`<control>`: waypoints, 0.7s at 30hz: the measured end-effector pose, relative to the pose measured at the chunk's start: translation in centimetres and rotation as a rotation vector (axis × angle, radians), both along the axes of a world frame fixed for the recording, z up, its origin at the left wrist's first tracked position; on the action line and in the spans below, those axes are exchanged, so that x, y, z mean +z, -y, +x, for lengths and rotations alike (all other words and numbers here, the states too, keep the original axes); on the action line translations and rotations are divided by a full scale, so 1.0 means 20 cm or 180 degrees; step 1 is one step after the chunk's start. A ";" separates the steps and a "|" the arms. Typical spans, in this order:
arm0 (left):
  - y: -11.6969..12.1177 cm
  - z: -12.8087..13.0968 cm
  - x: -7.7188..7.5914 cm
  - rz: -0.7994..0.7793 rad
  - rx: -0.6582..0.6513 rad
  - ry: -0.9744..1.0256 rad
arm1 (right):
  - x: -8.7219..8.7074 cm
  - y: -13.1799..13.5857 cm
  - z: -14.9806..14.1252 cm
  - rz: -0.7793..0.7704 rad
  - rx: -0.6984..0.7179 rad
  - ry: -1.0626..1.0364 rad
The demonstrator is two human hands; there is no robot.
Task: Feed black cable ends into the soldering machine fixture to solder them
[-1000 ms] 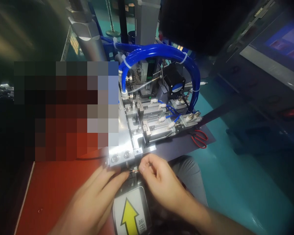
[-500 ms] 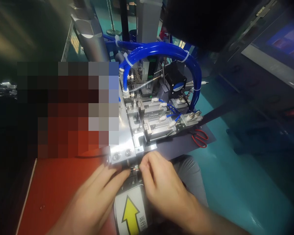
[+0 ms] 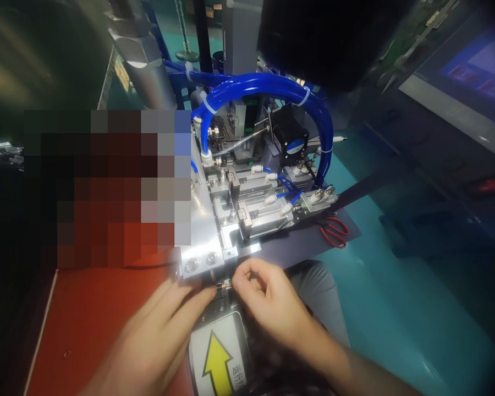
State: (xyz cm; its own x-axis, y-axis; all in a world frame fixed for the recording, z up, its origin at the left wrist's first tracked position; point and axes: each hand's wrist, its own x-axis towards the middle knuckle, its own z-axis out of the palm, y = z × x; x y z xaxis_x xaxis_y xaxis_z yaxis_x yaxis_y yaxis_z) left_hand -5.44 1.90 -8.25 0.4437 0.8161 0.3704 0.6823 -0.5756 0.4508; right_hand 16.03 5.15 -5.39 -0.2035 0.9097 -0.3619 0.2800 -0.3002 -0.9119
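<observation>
My right hand [image 3: 268,294] is closed in a pinch just below the machine's metal plate [image 3: 202,242]. At its fingertips shows a thin, small copper-coloured piece [image 3: 226,285], too small to name. From the other side my left hand [image 3: 165,319] reaches in, its index fingertip at the same piece. The other left fingers are pressed together and run under the plate's front edge, where their tips are hidden. Below the hands lies a white label with a yellow arrow [image 3: 216,360], beside the left wrist.
Behind the plate stand pneumatic cylinders [image 3: 268,212] under a looped bundle of blue hoses [image 3: 268,85]. Red-handled pliers [image 3: 334,232] lie on the grey surface at right. A red board [image 3: 82,319] is at left, a pixelated area above it. A dark screen housing overhangs the upper right.
The view shifts slightly. My right hand rolls at the wrist and back, its fingertips staying at the small piece. My left hand stays almost still.
</observation>
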 end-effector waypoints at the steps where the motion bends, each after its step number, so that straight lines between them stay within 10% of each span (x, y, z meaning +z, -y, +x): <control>1: -0.01 -0.01 0.00 0.0016 -0.0047 -0.0056 | 0.00 0.00 0.00 0.0010 -0.0026 -0.0017; 8: -0.04 -0.06 0.01 0.0206 -0.0356 -0.0420 | -0.03 0.03 -0.03 0.0380 -0.0149 -0.0027; 18: -0.04 -0.05 0.02 0.0179 -0.0390 -0.0388 | -0.01 0.01 -0.04 -0.0792 -0.0138 -0.0470; 21: -0.03 -0.04 0.02 0.0157 -0.0307 -0.0397 | 0.01 0.01 0.00 -0.0163 0.0073 0.0118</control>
State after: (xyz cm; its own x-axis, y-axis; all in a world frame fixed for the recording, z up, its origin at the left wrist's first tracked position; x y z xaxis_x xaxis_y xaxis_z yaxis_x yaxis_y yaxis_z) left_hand -6.31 2.57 -7.90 0.5643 0.7496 0.3460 0.6717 -0.6605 0.3355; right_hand 16.00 5.03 -5.27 -0.2098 0.8850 -0.4156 0.3206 -0.3393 -0.8844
